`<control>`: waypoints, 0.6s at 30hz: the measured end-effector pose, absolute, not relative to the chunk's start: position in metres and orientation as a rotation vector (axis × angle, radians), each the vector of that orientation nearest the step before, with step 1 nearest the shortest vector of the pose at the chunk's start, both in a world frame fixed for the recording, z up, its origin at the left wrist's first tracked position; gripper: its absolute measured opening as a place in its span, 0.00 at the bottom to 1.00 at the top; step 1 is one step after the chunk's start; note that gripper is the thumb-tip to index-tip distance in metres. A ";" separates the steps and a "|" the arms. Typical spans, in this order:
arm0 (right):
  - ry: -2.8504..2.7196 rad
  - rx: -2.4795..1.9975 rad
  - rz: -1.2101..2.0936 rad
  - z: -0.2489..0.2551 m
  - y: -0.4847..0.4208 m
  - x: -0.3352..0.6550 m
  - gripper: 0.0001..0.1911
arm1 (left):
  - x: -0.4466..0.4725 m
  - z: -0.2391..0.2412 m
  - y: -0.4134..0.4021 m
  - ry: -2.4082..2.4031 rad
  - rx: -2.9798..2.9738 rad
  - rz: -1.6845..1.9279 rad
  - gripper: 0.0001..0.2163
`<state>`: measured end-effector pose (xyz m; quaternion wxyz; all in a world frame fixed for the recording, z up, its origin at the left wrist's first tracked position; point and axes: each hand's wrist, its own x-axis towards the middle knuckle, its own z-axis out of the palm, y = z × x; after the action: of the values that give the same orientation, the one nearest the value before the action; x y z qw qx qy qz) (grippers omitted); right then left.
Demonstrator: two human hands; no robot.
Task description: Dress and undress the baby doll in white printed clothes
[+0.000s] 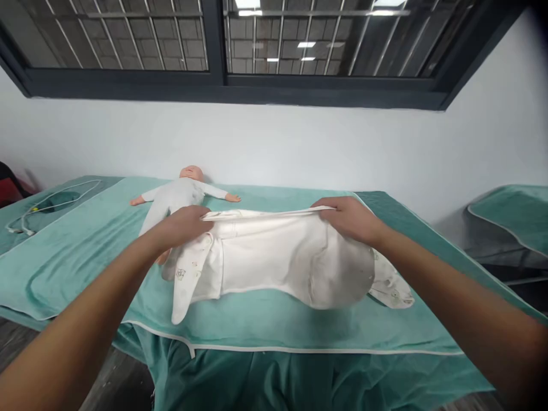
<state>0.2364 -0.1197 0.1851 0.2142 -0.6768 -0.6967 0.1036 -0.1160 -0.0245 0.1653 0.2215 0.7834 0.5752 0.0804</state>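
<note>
A white baby garment [261, 257] with small printed figures hangs stretched sideways between my hands, just above the green bed cover. My left hand [188, 225] is closed on its upper left edge, and a printed sleeve-like part dangles below. At the upper right edge, my right hand [349, 220] pinches the cloth, with another printed part trailing to the right. Behind my left hand lies a baby doll [182, 191] on its back, dressed in white with arms spread. My left hand and the garment hide part of its legs.
The green cover [274, 325] with white piping drapes over the bed's front edge. A coiled white cable [32, 214] lies at the far left. Behind the bed are a white wall [274, 142] and a barred window. Another green-covered surface [514, 214] stands at right.
</note>
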 end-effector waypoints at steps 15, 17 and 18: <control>-1.974 -2.115 -0.073 0.007 -0.065 0.142 0.27 | -0.007 0.010 -0.009 1.381 2.647 0.346 0.15; -1.853 -2.202 -0.064 -0.004 -0.056 0.145 0.29 | -0.002 0.001 0.001 1.472 2.580 0.362 0.17; -1.795 -2.240 -0.063 -0.007 -0.050 0.150 0.31 | -0.001 -0.002 0.009 1.531 2.539 0.373 0.18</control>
<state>0.1496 -0.0504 -0.0069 0.1346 -0.7730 -0.6196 -0.0218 -0.0011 0.0092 -0.0015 0.0764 0.8472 0.5108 0.1243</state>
